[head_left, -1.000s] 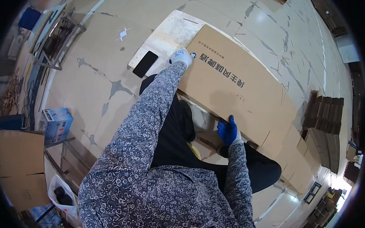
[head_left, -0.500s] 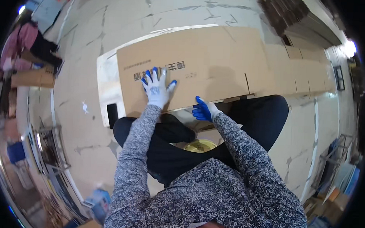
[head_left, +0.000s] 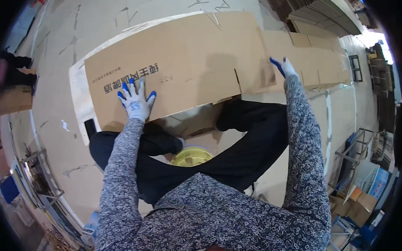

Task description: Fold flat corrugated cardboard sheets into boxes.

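While the fingers of the left hand (head_left: 135, 106) lie spread and flat on the cardboard, pressing down and gripping nothing, those of the right hand (head_left: 288, 69) are parted in the air, empty as far as I can see, and seem to hover clear of whatever is below. Under the left palm is the big brown cardboard sheet (head_left: 190, 58), printed side up, stretched out flat in front of the person's crossed legs (head_left: 258, 127); a dark slit (head_left: 237, 81) cuts in from its near edge towards the right end. Beneath it a white board (head_left: 80, 97) peeps out at the left, with a black phone (head_left: 90, 128) near that corner. By my reckoning this piece is at an early stage: it has been laid open and flat, but no panel is folded up and no box shape stands on the board, so any shaping of it is left to do. The right hand is over more flat cardboard (head_left: 318, 70) just beyond the sheet's right end, though I can't tell how many layers lie there, and that looks unworked too. Farther out, a thick stack of folded cardboard (head_left: 317, 16) waits at the upper right. A yellow basin (head_left: 192, 156) sits between the legs, and away to the left a co-worker's dark trousers (head_left: 16, 77) show beside a brown carton (head_left: 17, 100).
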Motion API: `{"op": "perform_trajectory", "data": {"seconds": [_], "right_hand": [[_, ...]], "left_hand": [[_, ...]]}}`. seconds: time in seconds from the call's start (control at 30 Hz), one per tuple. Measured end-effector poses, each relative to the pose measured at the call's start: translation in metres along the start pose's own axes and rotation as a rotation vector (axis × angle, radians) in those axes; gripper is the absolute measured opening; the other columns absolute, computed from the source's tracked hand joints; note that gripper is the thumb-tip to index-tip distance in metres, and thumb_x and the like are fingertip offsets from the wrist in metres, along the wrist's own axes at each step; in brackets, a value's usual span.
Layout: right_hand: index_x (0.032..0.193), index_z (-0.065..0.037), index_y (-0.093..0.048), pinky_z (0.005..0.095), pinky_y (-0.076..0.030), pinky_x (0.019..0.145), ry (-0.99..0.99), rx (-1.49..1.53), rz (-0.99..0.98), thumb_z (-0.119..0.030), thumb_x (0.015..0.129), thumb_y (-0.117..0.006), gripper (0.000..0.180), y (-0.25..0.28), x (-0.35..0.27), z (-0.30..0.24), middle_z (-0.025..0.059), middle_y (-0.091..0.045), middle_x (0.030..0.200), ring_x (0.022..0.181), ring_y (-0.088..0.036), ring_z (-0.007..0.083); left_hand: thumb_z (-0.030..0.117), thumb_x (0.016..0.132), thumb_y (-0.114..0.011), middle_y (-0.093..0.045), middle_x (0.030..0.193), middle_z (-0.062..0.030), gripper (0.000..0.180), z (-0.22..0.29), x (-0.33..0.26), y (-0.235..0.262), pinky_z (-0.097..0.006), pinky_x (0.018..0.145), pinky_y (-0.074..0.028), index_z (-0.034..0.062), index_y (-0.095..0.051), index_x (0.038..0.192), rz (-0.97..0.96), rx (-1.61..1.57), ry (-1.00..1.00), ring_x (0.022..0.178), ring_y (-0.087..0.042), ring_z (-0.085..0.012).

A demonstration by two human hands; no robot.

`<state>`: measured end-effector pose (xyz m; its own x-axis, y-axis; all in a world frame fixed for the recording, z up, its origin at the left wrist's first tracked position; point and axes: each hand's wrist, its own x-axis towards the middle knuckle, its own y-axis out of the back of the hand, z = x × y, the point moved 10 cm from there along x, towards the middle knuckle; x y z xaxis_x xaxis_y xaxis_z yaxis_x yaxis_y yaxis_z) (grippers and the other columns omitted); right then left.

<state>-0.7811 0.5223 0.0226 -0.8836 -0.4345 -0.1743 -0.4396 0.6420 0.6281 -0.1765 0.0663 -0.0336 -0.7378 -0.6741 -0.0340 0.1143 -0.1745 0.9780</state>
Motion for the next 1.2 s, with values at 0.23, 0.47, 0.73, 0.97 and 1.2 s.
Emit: {"op": "perform_trajectory", "data": {"seconds": [0.23, 0.47, 0.73, 0.97, 1.2], "right_hand": [[0.127, 0.003, -0.058, 0.0397, -0.057, 0.07, -0.24, -0.472, -0.43, -0.034, 0.077, -0.079, 0.065, -0.213, -0.128, -0.146, 0.014, -0.072, 0.104, 0.08, -0.071, 0.0251], [0.144, -0.002, -0.042, 0.0446, -0.036, 0.111, 0.642, -0.628, -0.31, -0.024, 0.08, -0.076, 0.076, -0.32, -0.293, -0.341, 0.0239, -0.048, 0.142, 0.134, -0.043, 0.0384], [0.141, -0.011, -0.049, 0.058, -0.029, 0.111, 0.475, -0.929, -0.227, -0.044, 0.08, -0.072, 0.073, -0.474, -0.305, -0.285, 0.0234, -0.043, 0.144, 0.133, -0.043, 0.0394], [0.141, -0.022, -0.05, 0.0504, -0.044, 0.102, 0.581, -0.701, -0.255, -0.05, 0.081, -0.071, 0.07, -0.439, -0.236, -0.278, 0.0197, -0.047, 0.143, 0.128, -0.047, 0.0392], [0.155, -0.027, -0.024, 0.0619, -0.035, 0.106, 0.145, -0.685, -0.155, -0.069, 0.07, -0.075, 0.108, -0.418, -0.191, -0.252, 0.0275, -0.021, 0.157, 0.139, -0.031, 0.05]], "left_hand": [[0.059, 0.09, -0.054, -0.024, 0.159, -0.0183, 0.079, -0.111, -0.047, 0.028, -0.063, 0.116, -0.004, 0.0259, -0.025, 0.156, -0.107, 0.195, 0.243, 0.148, -0.014, -0.0422], [0.061, 0.09, -0.052, -0.019, 0.161, -0.0169, 0.081, -0.102, -0.041, 0.024, -0.066, 0.115, -0.003, 0.0285, -0.02, 0.157, -0.084, 0.188, 0.167, 0.148, -0.013, -0.0425], [0.062, 0.09, -0.051, -0.02, 0.161, -0.0169, 0.08, -0.103, -0.045, 0.017, -0.068, 0.114, -0.004, 0.0284, -0.021, 0.157, -0.041, 0.144, 0.175, 0.148, -0.012, -0.044], [0.063, 0.09, -0.05, -0.018, 0.162, -0.0165, 0.08, -0.112, -0.045, 0.014, -0.068, 0.114, -0.004, 0.0284, -0.023, 0.156, -0.076, 0.167, 0.178, 0.148, -0.011, -0.0444], [0.063, 0.09, -0.051, -0.02, 0.161, -0.0167, 0.079, -0.109, -0.042, 0.016, -0.068, 0.114, -0.003, 0.0295, -0.023, 0.156, -0.017, 0.151, 0.164, 0.148, -0.012, -0.0448]]}}
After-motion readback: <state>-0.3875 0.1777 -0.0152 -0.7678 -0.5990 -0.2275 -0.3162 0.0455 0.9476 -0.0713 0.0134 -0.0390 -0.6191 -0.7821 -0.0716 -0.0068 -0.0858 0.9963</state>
